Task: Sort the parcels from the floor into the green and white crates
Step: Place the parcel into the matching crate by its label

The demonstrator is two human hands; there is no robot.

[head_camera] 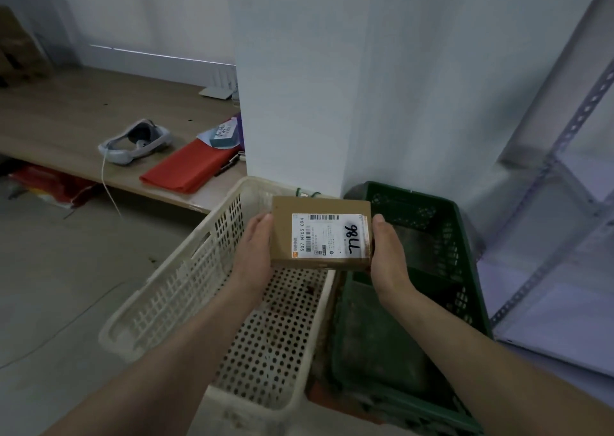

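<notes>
A small brown cardboard parcel [320, 233] with a white shipping label and black handwriting faces up. My left hand [254, 249] grips its left edge and my right hand [387, 249] grips its right edge. The parcel hangs above the seam between two crates. Below and to the left stands the white perforated crate [186, 279], with nothing visible inside. The dark green crate [458, 262] stands to the right, its floor looking bare and grimy.
A low wooden platform [66, 120] runs along the left, carrying a white headset [136, 141], a red folder [189, 166] and a small blue box [224, 134]. A white pillar [332, 86] rises behind the crates. A grey metal shelf rack [564, 203] stands at the right.
</notes>
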